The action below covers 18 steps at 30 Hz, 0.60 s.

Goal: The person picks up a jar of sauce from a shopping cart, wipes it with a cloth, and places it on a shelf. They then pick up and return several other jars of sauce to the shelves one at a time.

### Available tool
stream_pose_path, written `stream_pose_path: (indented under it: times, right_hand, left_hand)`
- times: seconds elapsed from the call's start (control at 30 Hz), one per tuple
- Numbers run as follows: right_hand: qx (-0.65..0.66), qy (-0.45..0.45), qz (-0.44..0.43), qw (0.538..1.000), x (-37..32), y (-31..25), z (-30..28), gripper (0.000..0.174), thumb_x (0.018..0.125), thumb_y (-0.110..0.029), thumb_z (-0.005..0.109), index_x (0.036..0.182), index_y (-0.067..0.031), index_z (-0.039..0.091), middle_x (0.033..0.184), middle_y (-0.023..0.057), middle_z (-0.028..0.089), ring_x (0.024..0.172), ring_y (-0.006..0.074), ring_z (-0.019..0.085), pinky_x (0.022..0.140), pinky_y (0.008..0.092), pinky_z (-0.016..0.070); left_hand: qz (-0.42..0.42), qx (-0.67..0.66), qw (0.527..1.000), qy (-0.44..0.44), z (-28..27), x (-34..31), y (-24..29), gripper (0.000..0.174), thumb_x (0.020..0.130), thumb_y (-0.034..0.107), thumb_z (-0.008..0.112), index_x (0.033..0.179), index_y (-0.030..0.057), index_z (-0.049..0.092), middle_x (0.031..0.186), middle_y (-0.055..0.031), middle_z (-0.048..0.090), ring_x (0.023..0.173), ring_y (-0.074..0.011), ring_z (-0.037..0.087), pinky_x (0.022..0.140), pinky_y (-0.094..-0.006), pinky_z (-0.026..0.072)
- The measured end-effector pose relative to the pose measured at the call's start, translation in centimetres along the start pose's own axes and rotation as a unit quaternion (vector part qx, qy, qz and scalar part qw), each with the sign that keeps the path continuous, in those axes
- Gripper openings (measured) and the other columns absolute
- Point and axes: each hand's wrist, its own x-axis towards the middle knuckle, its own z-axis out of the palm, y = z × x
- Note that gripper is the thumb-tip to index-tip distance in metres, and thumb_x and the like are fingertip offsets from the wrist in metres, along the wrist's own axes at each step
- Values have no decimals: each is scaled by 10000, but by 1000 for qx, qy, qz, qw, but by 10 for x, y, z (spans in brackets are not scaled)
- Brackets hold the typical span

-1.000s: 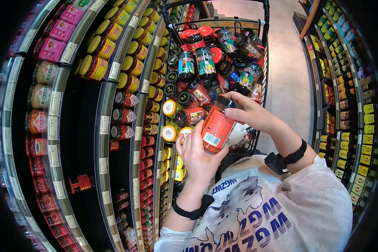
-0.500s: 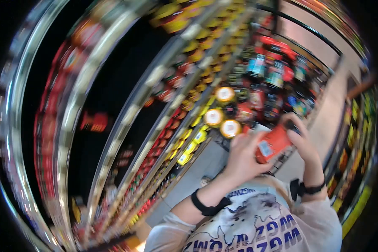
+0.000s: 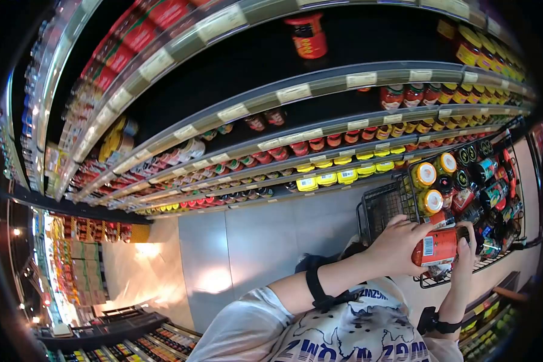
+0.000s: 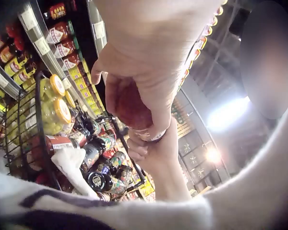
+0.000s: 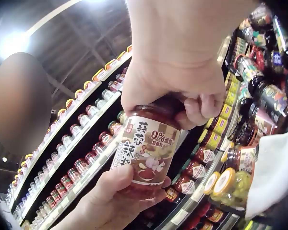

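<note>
A jar with red contents and a dark lid [image 3: 435, 247] is held between both hands in front of the shirt. My left hand [image 3: 398, 246] grips its base end, thumb and fingers around the glass. At the other end, my right hand [image 3: 464, 248] has its fingers curled round the lid. The right wrist view shows the jar's label [image 5: 146, 151] facing that camera, the right hand [image 5: 175, 91] over the top and the left hand [image 5: 110, 199] below. In the left wrist view the left hand [image 4: 139, 72] covers much of the jar [image 4: 133, 108].
A wire shopping cart [image 3: 387, 208] full of jars stands at the right, beside the hands. Long shelves [image 3: 283, 145] of jars curve across the upper view. Grey floor [image 3: 265, 235] lies between shelves and body, with more shelving at the lower left.
The head view has turned, so the shelves now run across it and the cart sits at the right. Both hands still grip the jar, which now lies more nearly sideways in the picture.
</note>
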Motion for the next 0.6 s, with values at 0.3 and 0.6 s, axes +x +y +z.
stream_pose_path:
  times: [0.3, 0.6]
  right_hand:
    - [-72, -73, 39, 994, -16, -15, 126, 397, 858, -370, 572, 1031, -16, 528, 934, 43, 547, 890, 134, 497, 802, 265, 408]
    - [-153, -155, -3, 976, -45, 16, 227, 357, 799, -264, 674, 1024, -24, 536, 746, 59, 577, 693, 132, 533, 653, 293, 454]
  left_hand:
    - [-89, 8, 994, 60, -64, -112, -29, 799, 610, 375, 803, 1277, 78, 477, 1026, -166, 647, 989, -334, 613, 1039, -472, 349]
    - [-181, -39, 978, 95, -87, -216, -73, 763, 607, 328, 846, 1259, 82, 535, 1098, -152, 650, 996, -360, 611, 903, -438, 488]
